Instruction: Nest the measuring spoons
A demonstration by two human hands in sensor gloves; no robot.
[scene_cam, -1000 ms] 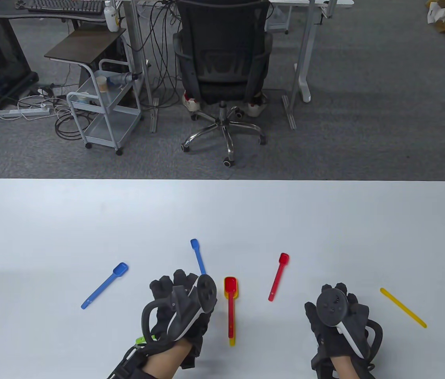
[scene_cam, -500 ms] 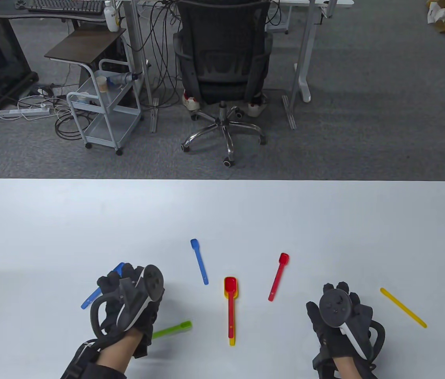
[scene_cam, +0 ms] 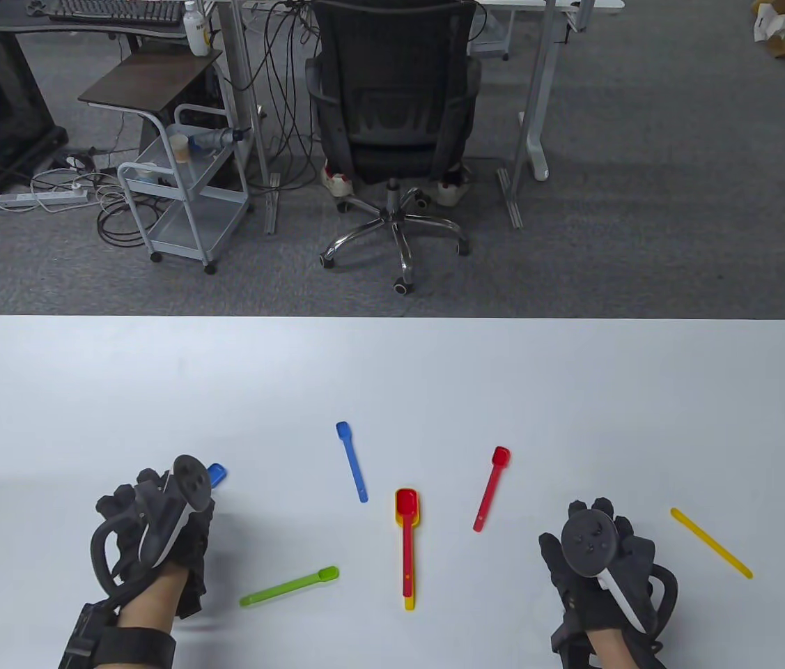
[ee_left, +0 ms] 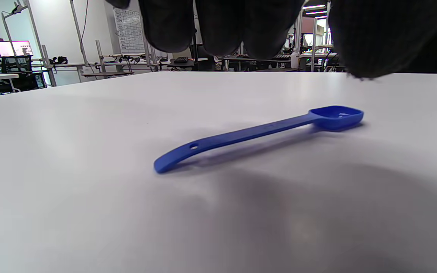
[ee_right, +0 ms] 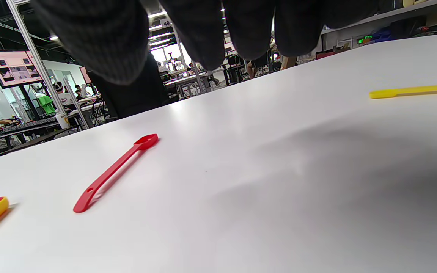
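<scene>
Several measuring spoons lie on the white table (scene_cam: 392, 376). A red spoon (scene_cam: 406, 540) sits nested on a yellow spoon (scene_cam: 409, 603) at the centre. A green spoon (scene_cam: 289, 586), a small blue spoon (scene_cam: 352, 460), a small red spoon (scene_cam: 491, 488) and a thin yellow spoon (scene_cam: 711, 543) lie apart. My left hand (scene_cam: 145, 512) hovers over a larger blue spoon (scene_cam: 216, 474). In the left wrist view that spoon (ee_left: 264, 132) lies flat, and the fingers (ee_left: 218, 26) hang above it without touching. My right hand (scene_cam: 597, 550) is empty, low over the table between the small red spoon (ee_right: 112, 172) and the thin yellow spoon (ee_right: 415, 91).
The table's far edge (scene_cam: 392, 319) runs across the middle of the table view. Beyond it on the floor stand an office chair (scene_cam: 392, 125) and a small metal cart (scene_cam: 183, 188).
My left hand has moved left, from beside the nested red and yellow pair to above the larger blue spoon. The green spoon is now uncovered on the table. The right hand has stayed put.
</scene>
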